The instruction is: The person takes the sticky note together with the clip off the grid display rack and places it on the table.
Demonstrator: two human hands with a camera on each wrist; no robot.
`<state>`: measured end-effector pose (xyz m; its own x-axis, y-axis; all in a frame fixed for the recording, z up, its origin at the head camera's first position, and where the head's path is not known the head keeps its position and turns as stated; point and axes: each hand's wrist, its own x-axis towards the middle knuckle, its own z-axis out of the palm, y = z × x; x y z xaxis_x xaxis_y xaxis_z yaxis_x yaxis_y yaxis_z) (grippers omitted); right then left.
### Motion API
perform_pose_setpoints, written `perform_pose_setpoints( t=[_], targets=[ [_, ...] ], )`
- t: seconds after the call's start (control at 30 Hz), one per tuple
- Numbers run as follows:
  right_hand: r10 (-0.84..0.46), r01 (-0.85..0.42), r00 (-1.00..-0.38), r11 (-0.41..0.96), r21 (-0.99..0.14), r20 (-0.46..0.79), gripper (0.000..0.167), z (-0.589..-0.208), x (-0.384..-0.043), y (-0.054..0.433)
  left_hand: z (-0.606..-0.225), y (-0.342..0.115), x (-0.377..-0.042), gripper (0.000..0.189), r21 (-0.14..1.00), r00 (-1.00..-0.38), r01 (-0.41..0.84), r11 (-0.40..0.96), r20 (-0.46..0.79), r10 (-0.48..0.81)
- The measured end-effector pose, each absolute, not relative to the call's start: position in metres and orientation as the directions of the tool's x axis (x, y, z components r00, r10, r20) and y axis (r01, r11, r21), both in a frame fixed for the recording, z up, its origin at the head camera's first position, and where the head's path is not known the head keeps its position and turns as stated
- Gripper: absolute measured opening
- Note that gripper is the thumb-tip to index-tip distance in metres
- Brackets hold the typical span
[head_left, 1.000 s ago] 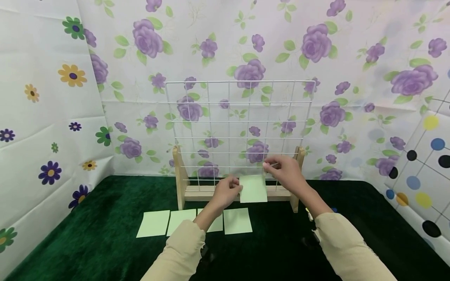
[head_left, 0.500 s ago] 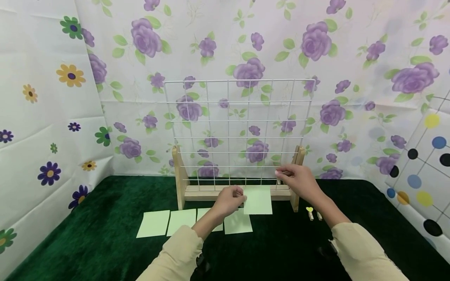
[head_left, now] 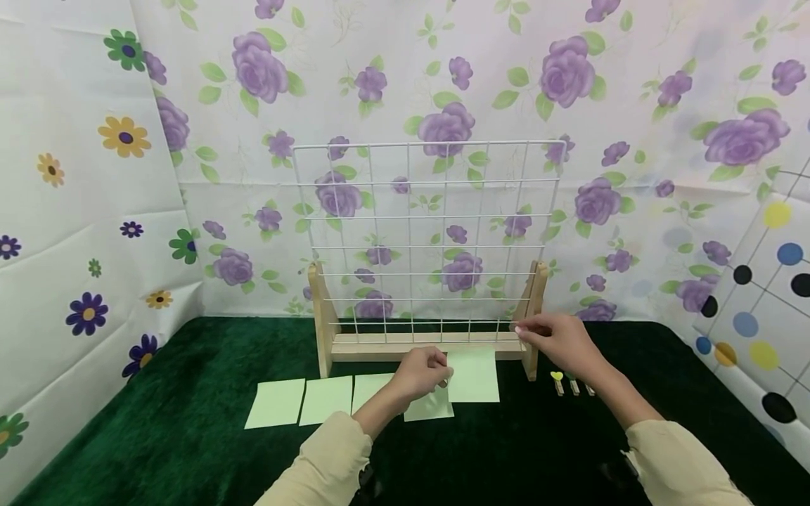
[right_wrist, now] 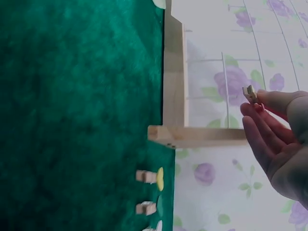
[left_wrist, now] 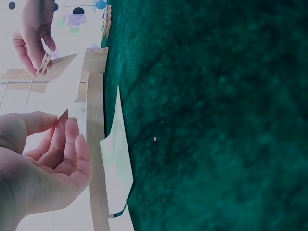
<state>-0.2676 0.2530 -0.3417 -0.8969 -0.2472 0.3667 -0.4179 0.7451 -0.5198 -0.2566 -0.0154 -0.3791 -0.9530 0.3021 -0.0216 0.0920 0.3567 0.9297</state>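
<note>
In the head view my left hand (head_left: 420, 374) pinches the left edge of a pale green square of paper (head_left: 474, 377), thumb against forefinger. That sheet hangs before the base of the white wire grid (head_left: 408, 216) and overlaps the rightmost sheet of a row below. My right hand (head_left: 562, 343), by the stand's right wooden leg, pinches a mini clothespin (right_wrist: 250, 95) between thumb and forefinger. Something small and red shows beneath the clothespin in the right wrist view. In the left wrist view a corner of the sheet (left_wrist: 63, 115) sticks out between the left fingertips.
Several pale green sheets (head_left: 274, 404) lie in a row on the dark green cloth (head_left: 209, 450). Mini clothespins, one with a yellow heart (head_left: 557, 377), lie right of the wooden stand (head_left: 324, 320). Flower-printed sheeting (head_left: 380, 42) hangs behind.
The left hand has lowered the pinched sheet and brought it slightly right, away from the grid. The right hand has moved right and down from the grid, revealing the clothespins on the cloth.
</note>
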Motion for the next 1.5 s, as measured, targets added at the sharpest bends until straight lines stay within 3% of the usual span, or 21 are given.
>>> perform_pose_setpoints(
  t=[0.77,1.5],
  targets=[
    [-0.171,-0.303,-0.936,0.836,-0.457,0.307,0.025,-0.361,-0.256,0.311,-0.389,0.005,-0.255,0.006,0.904,-0.931,0.172,0.391,0.020,0.364],
    [-0.121,-0.187,-0.979,0.841,-0.507,0.161,0.033,-0.377,-0.254,0.371,-0.387,0.004,-0.257,0.010,0.812,-0.943,0.206,0.546,0.017,0.331]
  ],
)
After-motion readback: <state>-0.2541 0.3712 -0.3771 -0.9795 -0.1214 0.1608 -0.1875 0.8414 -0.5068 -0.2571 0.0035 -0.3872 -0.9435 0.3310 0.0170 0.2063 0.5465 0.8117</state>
